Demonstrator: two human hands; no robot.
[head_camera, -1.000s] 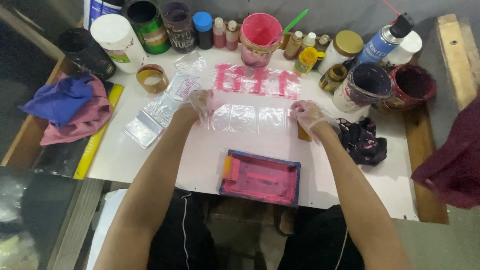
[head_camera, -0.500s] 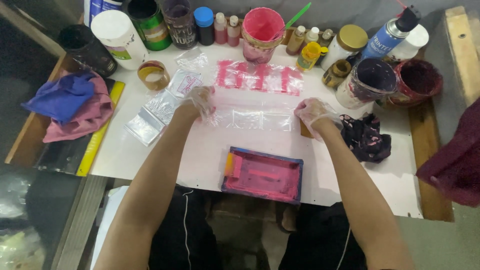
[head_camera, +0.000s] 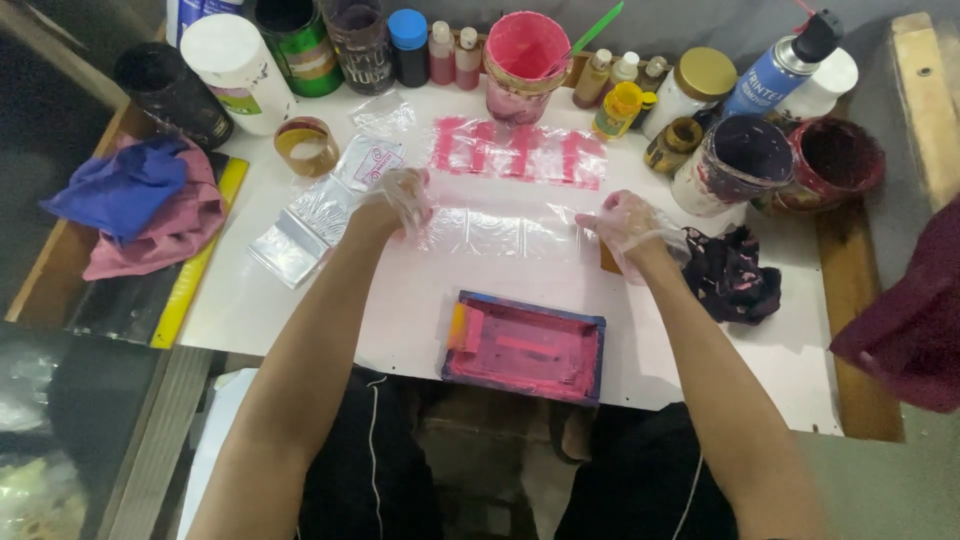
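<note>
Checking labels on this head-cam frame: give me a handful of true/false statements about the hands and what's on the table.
1. Both hands, the left hand and the right hand, wear thin clear gloves. True.
2. The hands rest on a clear plastic sheet lying flat on the white table. True.
3. The pink-stained screen frame is held in the right hand. False: it lies on the table nearer the person, untouched.
4. The blue cloth sits at the right edge of the table. False: it lies at the left, on a pink cloth.
5. A pink-smeared tub stands at the back of the table, beyond the pink marks. True.
</note>
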